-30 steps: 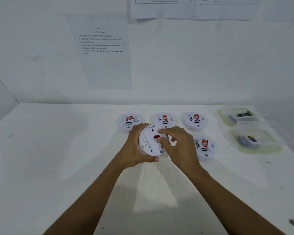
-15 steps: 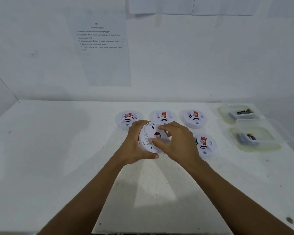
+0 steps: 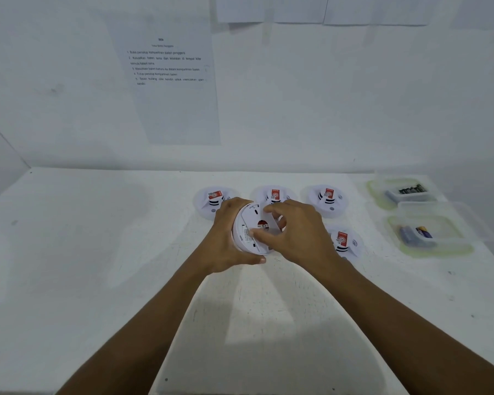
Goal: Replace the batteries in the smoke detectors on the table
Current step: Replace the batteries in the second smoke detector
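A round white smoke detector (image 3: 250, 223) is held tilted above the table, its back side with a small red part facing me. My left hand (image 3: 228, 238) grips its left rim, thumb under the lower edge. My right hand (image 3: 294, 232) lies over its right half, thumb pressing near the label and fingers curled over the top edge. Several other white detectors with red stickers sit on the table: three in a back row (image 3: 214, 199) (image 3: 274, 195) (image 3: 327, 199) and one at the right (image 3: 343, 243), partly behind my right wrist.
Two clear plastic containers stand at the right: the far one (image 3: 405, 192) holds dark batteries, the near one (image 3: 431, 235) holds blue ones. An instruction sheet (image 3: 166, 69) hangs on the wall behind the white table (image 3: 97, 252).
The detector has been tipped up more on its edge. My right hand has shifted over its back, the thumb sliding left toward the label. The left hand keeps its hold.
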Demonstrator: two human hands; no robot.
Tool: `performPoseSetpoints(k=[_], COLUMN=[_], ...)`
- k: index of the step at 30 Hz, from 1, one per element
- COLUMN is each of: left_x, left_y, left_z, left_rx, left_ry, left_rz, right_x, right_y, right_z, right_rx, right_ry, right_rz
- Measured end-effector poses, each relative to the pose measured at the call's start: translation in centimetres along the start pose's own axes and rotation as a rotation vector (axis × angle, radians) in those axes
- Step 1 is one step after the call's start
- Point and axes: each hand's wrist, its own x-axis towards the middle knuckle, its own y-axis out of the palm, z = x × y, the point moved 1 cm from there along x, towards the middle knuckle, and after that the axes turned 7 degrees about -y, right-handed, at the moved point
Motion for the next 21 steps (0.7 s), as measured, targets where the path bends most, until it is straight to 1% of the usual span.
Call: performPoseSetpoints(k=[2,16,21], left_x=[0.0,0.1,0.2], left_y=[-0.1,-0.2,-0.3], left_z=[-0.2,-1.0,-1.0], left_rx=[0.012,0.022,0.025], left_ry=[0.048,0.029,0.026], left_rz=[-0.033,-0.038,-0.041], right_x=[0.1,1.1,1.2], right_y=[-0.2,-0.3,-0.3], right_z=[0.1,0.5,0.6], right_rx=[-0.003,-0.032,-0.009], right_ry=[-0.004,0.012,0.002], right_rz=[0.007,0.045,0.041])
